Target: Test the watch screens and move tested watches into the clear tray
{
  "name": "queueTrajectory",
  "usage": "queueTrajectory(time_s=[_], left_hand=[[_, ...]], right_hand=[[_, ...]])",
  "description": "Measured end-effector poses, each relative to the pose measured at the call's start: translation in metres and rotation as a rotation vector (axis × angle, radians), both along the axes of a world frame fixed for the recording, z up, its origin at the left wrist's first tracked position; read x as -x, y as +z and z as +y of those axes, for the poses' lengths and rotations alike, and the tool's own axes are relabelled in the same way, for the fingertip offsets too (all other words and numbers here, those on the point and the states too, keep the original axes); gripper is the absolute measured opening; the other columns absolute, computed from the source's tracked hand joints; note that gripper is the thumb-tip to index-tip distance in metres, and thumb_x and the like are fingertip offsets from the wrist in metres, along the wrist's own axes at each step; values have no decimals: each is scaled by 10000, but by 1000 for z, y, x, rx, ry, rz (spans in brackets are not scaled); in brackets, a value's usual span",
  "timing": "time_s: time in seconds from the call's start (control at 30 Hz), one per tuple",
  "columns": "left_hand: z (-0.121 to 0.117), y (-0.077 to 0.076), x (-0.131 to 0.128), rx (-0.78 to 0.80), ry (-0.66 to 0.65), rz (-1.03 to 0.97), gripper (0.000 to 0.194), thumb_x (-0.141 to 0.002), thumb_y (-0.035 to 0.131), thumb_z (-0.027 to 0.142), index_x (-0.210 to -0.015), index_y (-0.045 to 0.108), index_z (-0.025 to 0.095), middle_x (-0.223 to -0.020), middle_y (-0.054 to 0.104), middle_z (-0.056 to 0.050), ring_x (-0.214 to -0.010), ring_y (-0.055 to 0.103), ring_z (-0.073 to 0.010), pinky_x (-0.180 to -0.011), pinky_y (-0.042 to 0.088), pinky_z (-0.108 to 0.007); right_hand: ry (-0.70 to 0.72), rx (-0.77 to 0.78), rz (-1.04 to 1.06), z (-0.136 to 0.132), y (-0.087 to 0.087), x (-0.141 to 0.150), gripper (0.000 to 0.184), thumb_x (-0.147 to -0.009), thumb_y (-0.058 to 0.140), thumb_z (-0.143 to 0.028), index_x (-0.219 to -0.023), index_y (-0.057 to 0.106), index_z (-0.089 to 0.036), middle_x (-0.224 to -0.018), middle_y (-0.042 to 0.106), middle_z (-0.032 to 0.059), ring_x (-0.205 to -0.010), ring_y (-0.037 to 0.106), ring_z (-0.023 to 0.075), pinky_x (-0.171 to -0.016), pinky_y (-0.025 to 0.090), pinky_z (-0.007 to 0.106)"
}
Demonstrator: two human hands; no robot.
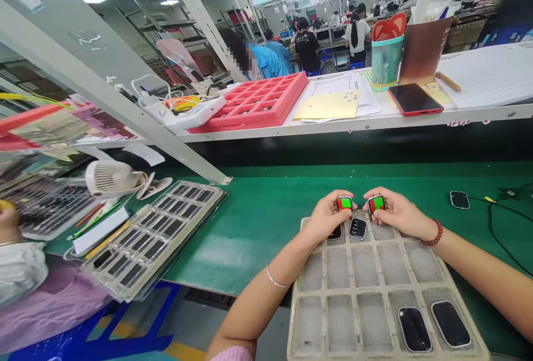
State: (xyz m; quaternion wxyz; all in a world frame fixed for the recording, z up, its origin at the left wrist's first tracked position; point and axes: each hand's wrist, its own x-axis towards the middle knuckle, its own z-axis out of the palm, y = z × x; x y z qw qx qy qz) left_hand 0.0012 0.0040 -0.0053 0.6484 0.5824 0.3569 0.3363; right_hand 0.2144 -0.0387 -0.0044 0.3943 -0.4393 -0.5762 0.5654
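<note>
My left hand (pixel 327 217) is closed around a small smartwatch body (pixel 345 203) whose screen glows green with red edges. My right hand (pixel 395 212) grips a second lit watch body (pixel 376 204) the same way. Both hands hover over the far end of a beige compartment tray (pixel 370 294). Below them, two dark-screened watch bodies (pixel 357 228) lie in the tray's top row, one partly hidden under my left hand. Two more dark watch bodies (pixel 433 326) rest in the tray's near right corner.
A second tray (pixel 154 236) full of dark watch bodies lies on the green mat (pixel 258 216) to the left, near a small white fan (pixel 109 178). A lone watch body (pixel 459 199) and black cables sit at right. A red foam tray (pixel 260 103), papers and a phone (pixel 414 99) occupy the shelf above.
</note>
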Motion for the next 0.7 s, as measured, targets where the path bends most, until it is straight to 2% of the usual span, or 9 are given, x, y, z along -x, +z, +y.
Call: queueTrajectory(time_s=[0.23,0.57,0.7], left_hand=[[0,-3,2,-48,-6,-11,384,-719,702,182,-1076,562,162,-893,669,-46,-800,603,-135,-739,453,-264],[1,-1,1,-28,-9,-37,410,-742,683,179,-1135,568,156,-967,673,-68,-764,612,-128,-765,487,-288],[0,-1,2,-9,-20,-49,464,-740,695,162,-1184,563,161,-998,679,-76,-750,623,-122,-793,494,-298]], right_hand=[[8,-5,-7,0,-5,-1,373,-756,589,-160,-1121,539,-223,-1008,658,58,-722,650,147,-613,520,285],[9,0,0,1,-3,0,389,-801,561,-217,-1188,530,-223,-1084,641,90,-896,682,203,-729,558,345],[13,6,2,1,-4,0,401,-761,586,-190,-1158,540,-221,-1035,635,67,-828,676,183,-685,548,322]])
